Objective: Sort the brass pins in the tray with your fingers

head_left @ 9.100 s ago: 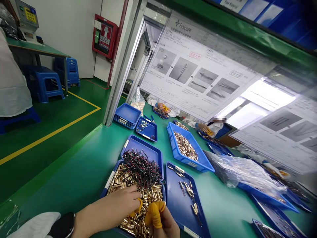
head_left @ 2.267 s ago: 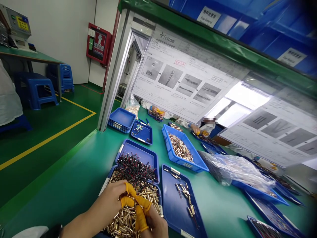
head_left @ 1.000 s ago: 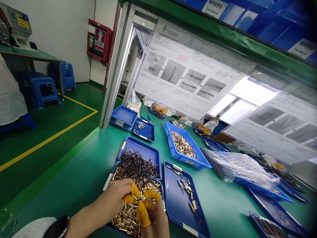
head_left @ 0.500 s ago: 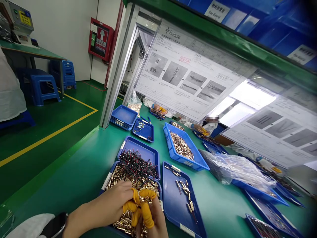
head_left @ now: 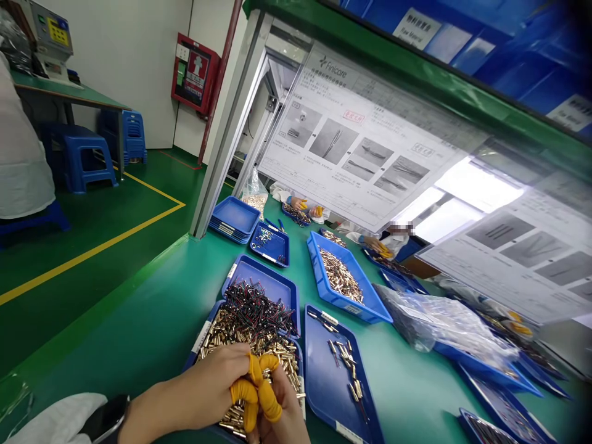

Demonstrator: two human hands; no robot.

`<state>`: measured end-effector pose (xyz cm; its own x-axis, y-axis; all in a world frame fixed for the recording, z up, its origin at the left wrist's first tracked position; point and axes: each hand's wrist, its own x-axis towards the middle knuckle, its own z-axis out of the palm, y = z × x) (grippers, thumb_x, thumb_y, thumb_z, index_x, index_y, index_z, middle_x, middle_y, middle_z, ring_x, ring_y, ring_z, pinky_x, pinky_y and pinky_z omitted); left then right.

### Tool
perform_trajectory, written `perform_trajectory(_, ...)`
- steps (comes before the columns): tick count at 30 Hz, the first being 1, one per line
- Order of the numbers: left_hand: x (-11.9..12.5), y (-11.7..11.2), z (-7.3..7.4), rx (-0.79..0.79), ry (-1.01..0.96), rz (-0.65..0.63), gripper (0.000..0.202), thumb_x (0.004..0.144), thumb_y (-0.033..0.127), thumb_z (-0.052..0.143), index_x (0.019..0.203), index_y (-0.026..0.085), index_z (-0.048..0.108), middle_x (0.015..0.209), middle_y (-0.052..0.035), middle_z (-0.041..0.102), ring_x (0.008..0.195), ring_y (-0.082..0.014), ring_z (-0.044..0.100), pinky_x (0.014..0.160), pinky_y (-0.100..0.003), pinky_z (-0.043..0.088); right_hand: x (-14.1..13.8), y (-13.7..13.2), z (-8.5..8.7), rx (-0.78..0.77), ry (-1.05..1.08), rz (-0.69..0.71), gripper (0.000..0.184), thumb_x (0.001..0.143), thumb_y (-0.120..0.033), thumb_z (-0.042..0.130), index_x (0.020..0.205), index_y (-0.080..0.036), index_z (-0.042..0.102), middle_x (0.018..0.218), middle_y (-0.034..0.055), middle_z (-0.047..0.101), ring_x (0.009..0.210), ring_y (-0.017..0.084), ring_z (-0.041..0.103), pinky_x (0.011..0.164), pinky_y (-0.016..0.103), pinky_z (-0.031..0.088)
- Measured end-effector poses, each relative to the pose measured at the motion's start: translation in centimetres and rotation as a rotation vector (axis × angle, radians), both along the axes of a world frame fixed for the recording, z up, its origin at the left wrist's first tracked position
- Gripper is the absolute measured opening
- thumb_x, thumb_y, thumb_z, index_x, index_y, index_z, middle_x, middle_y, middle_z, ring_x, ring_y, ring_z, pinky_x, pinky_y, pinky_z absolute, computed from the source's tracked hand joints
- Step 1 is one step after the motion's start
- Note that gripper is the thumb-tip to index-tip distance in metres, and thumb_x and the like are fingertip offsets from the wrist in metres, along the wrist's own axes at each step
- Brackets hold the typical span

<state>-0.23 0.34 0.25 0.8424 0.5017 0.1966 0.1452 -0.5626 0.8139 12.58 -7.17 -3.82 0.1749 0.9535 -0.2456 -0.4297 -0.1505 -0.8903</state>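
My left hand (head_left: 224, 377) and my right hand (head_left: 285, 404) meet over a blue tray (head_left: 194, 353) heaped with small brass-coloured metal tubes (head_left: 287, 361). Yellow finger covers sit on the fingertips of both hands. Thumbs and fingers are pinched closely together, and whatever they hold is hidden behind the covers. Just beyond, a pile of black and red wire leads (head_left: 259, 311) lies in another blue tray (head_left: 272, 271). To the right, a long blue tray (head_left: 321, 370) bears several brass tubes with leads (head_left: 356, 388).
A deeper blue bin (head_left: 345, 302) of brass parts stands beyond the right tray. Stacked trays (head_left: 234, 222) sit by the metal post (head_left: 226, 123). Instruction sheets (head_left: 351, 142) hang above the green bench (head_left: 161, 320). Other people's hands (head_left: 308, 208) work across it. A plastic bag (head_left: 444, 320) lies right.
My hands stay pinched together over the tubes, with the fingers shifting slightly. The view has turned a little. Across the bench, a co-worker's two hands have moved apart.
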Motion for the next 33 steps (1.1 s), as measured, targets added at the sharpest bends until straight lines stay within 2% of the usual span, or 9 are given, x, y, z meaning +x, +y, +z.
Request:
perform_trajectory(3,0.2,-0.2,0.0,-0.031,0.033,0.023,0.022,0.080,0.004,0.041,0.075,0.020,0.055,0.084,-0.0013,0.057,0.082,-0.0172,0.054,0.073,-0.024,0.041,0.1,0.1,-0.1,-0.031,-0.001,0.029,0.049,0.058,-0.050,0.075,0.090,-0.020,0.054,0.044,-0.0081,0.060,0.022,0.004,0.044,0.026,0.013,0.028)
perform_trajectory(6,0.3,-0.3,0.2,-0.103,0.063,0.068,0.015,0.081,0.007,0.046,0.078,0.020,0.054,0.090,-0.0007,0.058,0.086,-0.0173,0.054,0.075,-0.025,0.041,1.4,-0.2,0.7,-0.037,-0.077,-0.043,0.049,0.056,-0.048,0.076,0.089,-0.018,0.056,0.040,-0.0085,0.056,0.021,0.003,0.036,0.025,0.012,0.024)
perform_trajectory(10,0.3,0.6,-0.5,-0.063,0.129,0.197,0.015,0.079,0.005,0.047,0.080,0.019,0.053,0.097,-0.0035,0.055,0.093,-0.0216,0.051,0.081,-0.034,0.041,5.9,-1.4,2.9,0.056,-0.273,-0.382,0.048,0.060,-0.047,0.074,0.093,-0.020,0.052,0.043,-0.0077,0.058,0.031,0.006,0.041,0.031,0.014,0.029)
perform_trajectory(14,0.3,1.7,-2.3,0.065,0.218,0.246,0.028,0.072,-0.007,0.042,0.082,0.017,0.054,0.098,-0.0064,0.054,0.098,-0.0255,0.047,0.085,-0.041,0.039,9.7,-2.1,3.5,-0.060,-0.829,-0.719,0.045,0.063,-0.043,0.071,0.096,-0.022,0.049,0.061,-0.0002,0.066,0.051,0.016,0.056,0.045,0.023,0.040)
perform_trajectory(17,0.4,1.9,-3.1,0.080,0.202,0.265,0.032,0.070,-0.009,0.039,0.082,0.016,0.055,0.097,-0.0061,0.054,0.096,-0.0247,0.049,0.083,-0.041,0.042,9.3,-1.2,2.1,-0.072,-1.265,-0.535,0.030,0.074,-0.040,0.055,0.094,-0.018,0.056,0.073,0.0068,0.064,0.063,0.024,0.059,0.057,0.033,0.045)
perform_trajectory(20,0.4,1.8,-2.9,0.061,0.181,0.285,0.037,0.071,-0.008,0.036,0.087,0.017,0.058,0.102,-0.0049,0.055,0.100,-0.0227,0.049,0.087,-0.039,0.042,7.5,0.1,0.3,-0.025,-1.452,-0.306,0.022,0.075,-0.028,0.045,0.086,-0.018,0.061,0.078,0.0109,0.061,0.076,0.030,0.055,0.065,0.040,0.043)
perform_trajectory(26,0.4,1.6,-1.8,0.015,0.217,0.282,0.047,0.073,-0.007,0.036,0.108,0.015,0.056,0.113,-0.0067,0.055,0.110,-0.0223,0.045,0.096,-0.037,0.036,6.2,1.1,-1.0,-0.018,-1.440,-0.255,0.019,0.075,-0.020,0.037,0.076,-0.020,0.057,0.067,0.0053,0.052,0.058,0.024,0.050,0.053,0.032,0.036)
perform_trajectory(30,0.4,1.3,-1.6,-0.002,0.174,0.274,0.046,0.071,-0.009,0.036,0.103,0.016,0.058,0.113,-0.0072,0.054,0.110,-0.0213,0.045,0.094,-0.035,0.037,5.2,0.9,-0.6,0.042,-1.345,-0.157,0.010,0.076,-0.021,0.042,0.070,-0.021,0.051,0.056,-0.0014,0.047,0.048,0.017,0.045,0.045,0.025,0.033)
perform_trajectory(33,0.5,1.0,-1.4,-0.026,0.156,0.246,0.034,0.077,-0.002,0.041,0.098,0.017,0.059,0.109,-0.0070,0.055,0.106,-0.0221,0.048,0.091,-0.035,0.040,4.0,0.7,-0.1,0.090,-1.259,-0.085,0.009,0.078,-0.022,0.043,0.072,-0.021,0.050,0.059,-0.0007,0.052,0.051,0.017,0.050,0.047,0.023,0.038)
